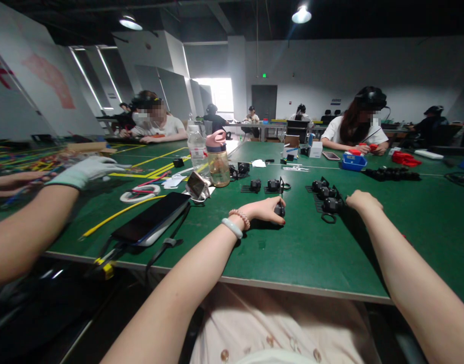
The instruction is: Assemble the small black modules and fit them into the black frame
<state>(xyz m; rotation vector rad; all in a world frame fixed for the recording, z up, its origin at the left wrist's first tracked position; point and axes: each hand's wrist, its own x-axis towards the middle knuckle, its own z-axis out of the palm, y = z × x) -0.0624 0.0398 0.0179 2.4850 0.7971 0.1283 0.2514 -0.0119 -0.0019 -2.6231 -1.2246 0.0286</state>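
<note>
My left hand (264, 210), with a beaded bracelet and a pale bangle at the wrist, grips a small black plastic part (279, 208) just above the green table. My right hand (364, 202) is curled closed at the right edge of a cluster of black plastic parts (330, 203); its fingertips are mostly hidden, and I cannot tell what they hold. A black part with a ring (274, 185) lies just beyond my left hand, with another black part (256, 185) beside it.
Left of my hands are a phone (152, 217), a water bottle (218, 164), a yellow cable (118, 217) and a white coil (140, 193). A co-worker's gloved hand (88, 171) works at far left. A blue box (354, 162) stands at back right, before another seated person.
</note>
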